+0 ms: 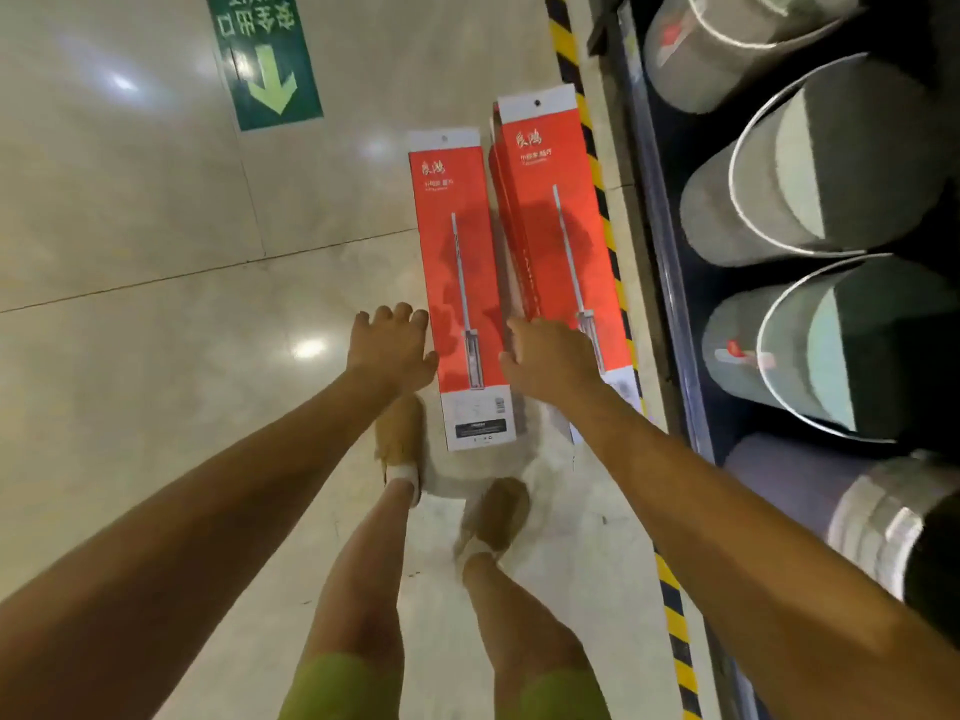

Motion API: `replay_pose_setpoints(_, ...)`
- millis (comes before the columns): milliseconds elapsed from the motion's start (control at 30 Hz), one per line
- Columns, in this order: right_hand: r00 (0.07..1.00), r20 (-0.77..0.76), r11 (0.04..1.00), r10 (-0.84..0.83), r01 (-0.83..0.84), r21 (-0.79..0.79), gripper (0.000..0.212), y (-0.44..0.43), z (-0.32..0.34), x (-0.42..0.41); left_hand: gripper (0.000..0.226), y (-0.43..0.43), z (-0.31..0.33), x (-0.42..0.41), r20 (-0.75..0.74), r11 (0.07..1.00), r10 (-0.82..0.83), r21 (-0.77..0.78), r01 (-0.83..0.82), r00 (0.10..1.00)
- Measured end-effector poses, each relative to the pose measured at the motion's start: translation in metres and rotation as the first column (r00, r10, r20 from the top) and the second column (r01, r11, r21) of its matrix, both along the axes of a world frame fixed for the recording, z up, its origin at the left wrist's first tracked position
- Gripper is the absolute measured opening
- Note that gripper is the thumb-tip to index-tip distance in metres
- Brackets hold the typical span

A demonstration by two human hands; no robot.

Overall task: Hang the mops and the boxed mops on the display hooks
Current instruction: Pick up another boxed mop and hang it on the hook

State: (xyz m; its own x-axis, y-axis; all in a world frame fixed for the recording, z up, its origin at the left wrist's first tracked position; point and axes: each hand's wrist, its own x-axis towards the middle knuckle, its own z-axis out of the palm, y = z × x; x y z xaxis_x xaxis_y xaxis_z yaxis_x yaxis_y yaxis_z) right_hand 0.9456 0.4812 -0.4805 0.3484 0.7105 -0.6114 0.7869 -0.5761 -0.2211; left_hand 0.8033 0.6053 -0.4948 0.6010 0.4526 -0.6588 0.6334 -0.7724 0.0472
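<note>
Left hand [395,348] spread by left boxed mop [462,262]; right hand [550,358] on right boxed mop [556,200], grip unclear. Pickup step; I lift next.

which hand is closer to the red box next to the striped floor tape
Right. The right hand lies on the lower end of that red box; the left hand is left of the other box.

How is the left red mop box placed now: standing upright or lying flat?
Lying flat: the left red mop box rests face up on the floor, printed front showing.
</note>
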Motion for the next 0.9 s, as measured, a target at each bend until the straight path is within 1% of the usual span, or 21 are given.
replay_pose_setpoints(67, 1.000, 0.000, 1.000, -0.013, 0.013, -0.016, 0.036, 0.015, -0.060, 0.007, 0.060, 0.012, -0.059, 0.009, -0.018, 0.999, 0.010, -0.034, -0.011, 1.000)
replay_pose_setpoints(200, 0.996, -0.024, 0.994, -0.082, 0.080, -0.076, 0.043, 0.039, -0.178, 0.017, 0.064, 0.028, -0.178, 0.019, 0.000, 0.997, 0.024, -0.079, -0.024, 1.000)
replay_pose_setpoints(267, 0.991, -0.015, 0.986, -0.132, 0.129, -0.109, 0.046, 0.044, -0.233, 0.020, 0.063, 0.032, -0.232, 0.022, 0.022, 0.989, 0.098, -0.109, -0.095, 0.995)
replay_pose_setpoints(333, 0.978, -0.007, 0.972, -0.210, 0.208, -0.109, 0.049, 0.045, -0.284, 0.021, 0.067, 0.033, -0.281, 0.025, 0.029, 0.953, 0.255, -0.178, -0.246, 0.967)
replay_pose_setpoints(400, 0.949, -0.013, 0.948, -0.315, 0.314, -0.061, 0.052, 0.047, -0.328, 0.020, 0.075, 0.035, -0.324, 0.029, 0.042, 0.866, 0.447, -0.272, -0.420, 0.894)
replay_pose_setpoints(433, 0.931, -0.022, 0.931, -0.364, 0.363, -0.033, 0.055, 0.048, -0.346, 0.020, 0.077, 0.035, -0.342, 0.030, 0.058, 0.799, 0.544, -0.340, -0.496, 0.837)
replay_pose_setpoints(500, 0.883, -0.070, 0.885, -0.463, 0.465, 0.012, 0.063, 0.051, -0.380, 0.021, 0.077, 0.038, -0.371, 0.035, 0.084, 0.616, 0.732, -0.505, -0.604, 0.676)
replay_pose_setpoints(533, 0.837, -0.121, 0.842, -0.534, 0.540, 0.022, 0.066, 0.052, -0.393, 0.022, 0.074, 0.039, -0.382, 0.038, 0.068, 0.513, 0.805, -0.577, -0.635, 0.589)
replay_pose_setpoints(567, 0.763, -0.194, 0.775, -0.617, 0.631, 0.018, 0.068, 0.053, -0.406, 0.024, 0.071, 0.040, -0.391, 0.041, 0.037, 0.412, 0.861, -0.636, -0.653, 0.507)
replay_pose_setpoints(633, 0.559, -0.358, 0.605, -0.748, 0.796, -0.021, 0.064, 0.055, -0.423, 0.026, 0.063, 0.042, -0.407, 0.047, -0.034, 0.225, 0.932, -0.723, -0.653, 0.360)
replay_pose_setpoints(667, 0.450, -0.438, 0.520, -0.778, 0.853, -0.046, 0.056, 0.056, -0.429, 0.027, 0.060, 0.042, -0.413, 0.048, -0.068, 0.151, 0.950, -0.753, -0.641, 0.304)
replay_pose_setpoints(700, 0.351, -0.514, 0.447, -0.783, 0.891, -0.074, 0.047, 0.057, -0.433, 0.028, 0.057, 0.042, -0.416, 0.050, -0.087, 0.104, 0.959, -0.772, -0.626, 0.268)
replay_pose_setpoints(733, 0.272, -0.575, 0.396, -0.771, 0.913, -0.099, 0.041, 0.056, -0.436, 0.029, 0.055, 0.041, -0.419, 0.050, -0.103, 0.077, 0.963, -0.784, -0.617, 0.251)
replay_pose_setpoints(767, 0.219, -0.620, 0.365, -0.754, 0.923, -0.118, 0.038, 0.055, -0.437, 0.030, 0.055, 0.040, -0.419, 0.049, -0.120, 0.056, 0.962, -0.790, -0.610, 0.243)
replay_pose_setpoints(833, 0.156, -0.675, 0.349, -0.721, 0.923, -0.159, 0.039, 0.055, -0.434, 0.033, 0.054, 0.040, -0.417, 0.047, -0.158, 0.024, 0.957, -0.790, -0.612, 0.243)
replay_pose_setpoints(900, 0.143, -0.692, 0.364, -0.708, 0.913, -0.184, 0.040, 0.055, -0.427, 0.033, 0.054, 0.039, -0.409, 0.044, -0.196, -0.016, 0.954, -0.789, -0.614, 0.227)
